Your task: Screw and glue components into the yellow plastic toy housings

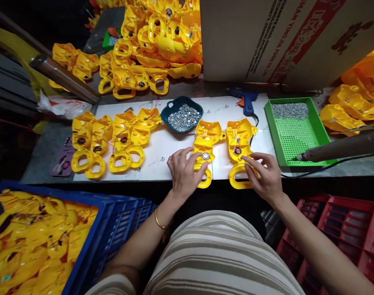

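Observation:
Two yellow plastic shell halves with ring handles lie open side by side in front of me. My left hand [186, 172] rests over the lower part of the left shell half [208, 133], its thumb and fingers curled around the edges; a round silver part [206, 156] sits inside that shell. At the right shell half [238, 131], my right hand [265, 176] pinches thumb and fingertips together just above the ring handle. Whatever is between those fingertips is too small to make out. A round reddish-brown part [237, 151] and thin wires show inside this shell.
A dark teal bowl [174, 107] of small metal screws stands behind the shells. Other shells [122, 141] lie left. A blue glue gun [247, 102], a green basket [320, 127] with metal pieces and a cardboard box [236, 41] are beyond. Crates [108, 200] flank me below.

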Tool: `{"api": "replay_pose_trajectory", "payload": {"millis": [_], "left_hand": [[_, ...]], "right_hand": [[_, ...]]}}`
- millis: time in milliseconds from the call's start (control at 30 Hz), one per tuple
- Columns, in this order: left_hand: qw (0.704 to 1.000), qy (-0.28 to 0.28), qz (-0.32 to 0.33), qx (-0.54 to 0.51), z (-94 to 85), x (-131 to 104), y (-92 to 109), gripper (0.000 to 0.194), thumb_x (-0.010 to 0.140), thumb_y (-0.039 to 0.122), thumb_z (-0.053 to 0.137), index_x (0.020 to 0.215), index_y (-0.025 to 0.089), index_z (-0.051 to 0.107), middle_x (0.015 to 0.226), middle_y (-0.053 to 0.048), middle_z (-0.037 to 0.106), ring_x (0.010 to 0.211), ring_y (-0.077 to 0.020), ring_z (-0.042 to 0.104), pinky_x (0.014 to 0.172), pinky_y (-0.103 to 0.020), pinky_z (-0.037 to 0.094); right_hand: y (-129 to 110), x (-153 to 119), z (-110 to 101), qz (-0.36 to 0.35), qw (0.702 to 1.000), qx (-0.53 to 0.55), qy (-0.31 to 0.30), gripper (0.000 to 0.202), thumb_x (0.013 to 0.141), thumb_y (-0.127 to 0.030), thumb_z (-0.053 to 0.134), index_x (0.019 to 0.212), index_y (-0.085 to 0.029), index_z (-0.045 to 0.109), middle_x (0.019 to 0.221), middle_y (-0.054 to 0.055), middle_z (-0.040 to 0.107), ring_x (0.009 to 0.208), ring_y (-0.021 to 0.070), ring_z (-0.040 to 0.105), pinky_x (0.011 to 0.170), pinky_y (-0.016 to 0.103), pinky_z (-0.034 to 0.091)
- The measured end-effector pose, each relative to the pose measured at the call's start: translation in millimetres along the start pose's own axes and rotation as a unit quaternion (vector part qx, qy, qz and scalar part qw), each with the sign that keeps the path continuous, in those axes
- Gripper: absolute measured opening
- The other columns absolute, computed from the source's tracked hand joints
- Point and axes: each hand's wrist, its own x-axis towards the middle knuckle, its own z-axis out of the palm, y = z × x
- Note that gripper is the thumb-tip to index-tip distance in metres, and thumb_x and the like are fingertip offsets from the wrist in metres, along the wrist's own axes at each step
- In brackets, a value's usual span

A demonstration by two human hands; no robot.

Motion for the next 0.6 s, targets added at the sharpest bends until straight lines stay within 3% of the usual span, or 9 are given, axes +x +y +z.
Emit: {"api": "replay_pose_trajectory", "payload": {"millis": [100,233,367,467,600], "left_hand": [[0.999,-0.036,-0.036,0.009,0.5,-9.7,-15.3,0.042,0.082,0.039,0.068,0.117,0.018,0.061,0.114,-0.011,0.065,0.106,-0.0278,0.051,0.089,-0.04,0.037],[0.996,-0.069,-0.046,-0.03,5.6,-23.8,-10.0,0.034,0.084,0.034,0.066,0.113,0.017,0.06,0.105,-0.009,0.069,0.1,-0.0251,0.053,0.085,-0.036,0.04],[0.994,-0.065,-0.055,-0.064,7.2,-29.9,-4.6,0.03,0.083,0.031,0.067,0.109,0.017,0.061,0.099,-0.007,0.069,0.097,-0.0241,0.054,0.085,-0.035,0.043],[0.992,-0.063,-0.055,-0.093,7.4,-29.3,-6.4,0.029,0.083,0.029,0.068,0.108,0.017,0.062,0.098,-0.007,0.069,0.096,-0.0232,0.054,0.086,-0.034,0.045],[0.986,-0.077,-0.067,-0.132,7.4,-26.8,-7.1,0.03,0.081,0.025,0.069,0.109,0.016,0.063,0.097,-0.007,0.069,0.094,-0.0221,0.055,0.085,-0.033,0.048]], "right_hand": [[-17.0,27.8,17.1,-0.039,0.999,0.0,-0.026,0.02,0.089,-0.021,0.055,0.106,-0.02,0.067,0.095,0.008,0.061,0.088,0.0194,0.055,0.073,0.033,0.043],[-42.9,57.0,43.2,-0.031,0.989,-0.042,-0.137,0.025,0.094,-0.03,0.047,0.104,-0.021,0.068,0.095,0.009,0.061,0.083,0.0205,0.049,0.07,0.034,0.035],[-56.3,66.8,52.3,-0.014,0.969,-0.089,-0.229,0.027,0.093,-0.032,0.048,0.096,-0.018,0.07,0.101,0.014,0.06,0.089,0.0252,0.047,0.07,0.037,0.03],[-56.4,65.0,51.4,0.002,0.97,-0.081,-0.231,0.022,0.09,-0.031,0.052,0.089,-0.018,0.07,0.103,0.014,0.06,0.092,0.0262,0.048,0.071,0.038,0.031],[-52.9,57.4,48.7,0.03,0.982,-0.034,-0.181,0.015,0.088,-0.03,0.058,0.09,-0.019,0.068,0.099,0.01,0.061,0.092,0.0252,0.052,0.072,0.037,0.036]]}}
